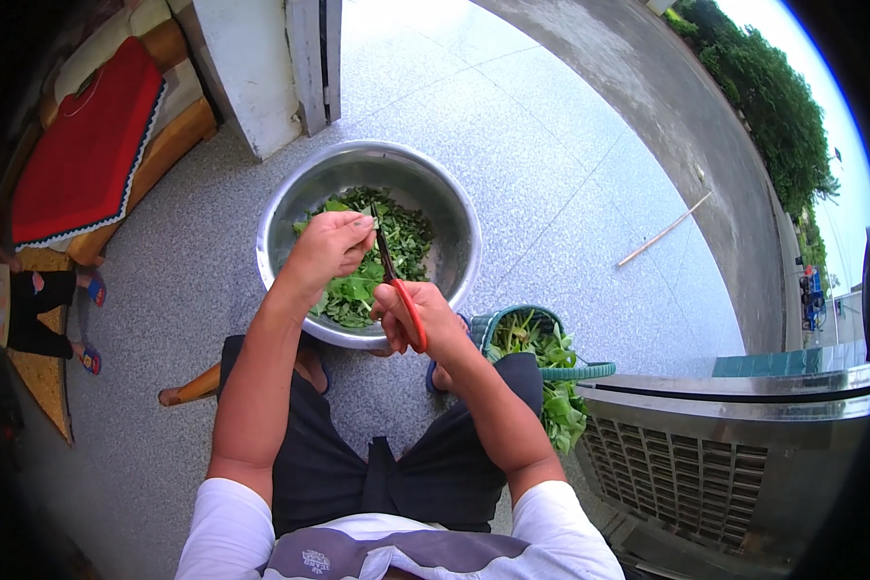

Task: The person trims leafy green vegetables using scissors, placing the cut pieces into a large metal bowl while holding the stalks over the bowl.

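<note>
My left hand (331, 250) is over a wide metal basin (279, 206), its fingertips pinched on a small pale-green piece of leafy greens (374, 217). My right hand (428, 319) grips red-handled scissors (410, 313) just right of it. Their dark blades point away from me and reach the piece at my left fingertips; whether the blades are parted is hard to tell. Chopped green leaves (408, 228) cover much of the basin's bottom, with larger whole leaves (359, 286) on the near side, partly behind my hands.
A green basket (484, 330) of leafy stems (562, 355) stands by my right knee, beside a metal grille door (681, 464). A thin stick (663, 230) lies on the speckled floor. To the left are a wooden seat with a red cloth (90, 145) and a seated person's legs (43, 312).
</note>
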